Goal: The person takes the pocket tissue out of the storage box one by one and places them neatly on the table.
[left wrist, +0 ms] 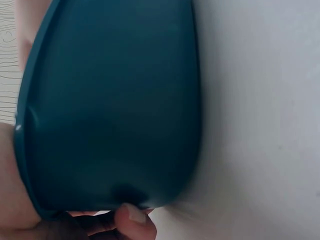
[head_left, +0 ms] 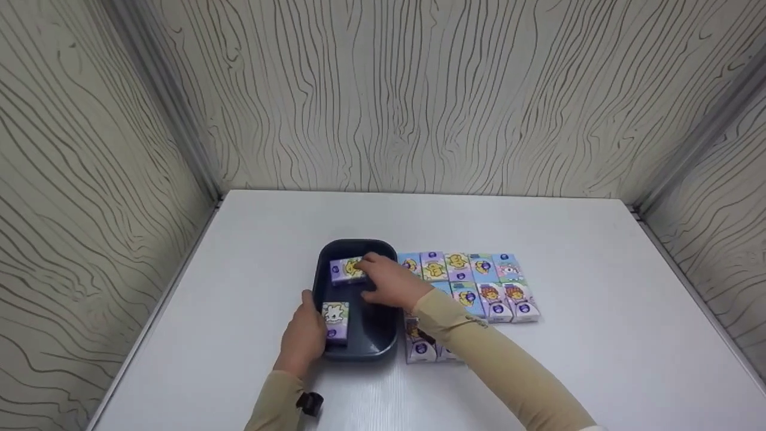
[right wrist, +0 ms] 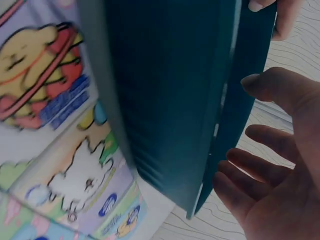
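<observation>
A dark blue-green plastic tray stands on the white table. My left hand grips its left side, with fingers at the outer wall in the left wrist view. Inside the tray, a purple-and-yellow cartoon tissue pack lies crosswise at the far end. Another, with a white cartoon figure, lies lengthwise near the left wall. My right hand reaches over the right rim, fingertips at the right end of the far pack. Its fingers are spread apart in the right wrist view.
Right of the tray, several tissue packs lie in rows close together, some partly hidden under my right forearm. More packs lie by the tray's near right corner. Wood-grain panels enclose the table behind and at both sides.
</observation>
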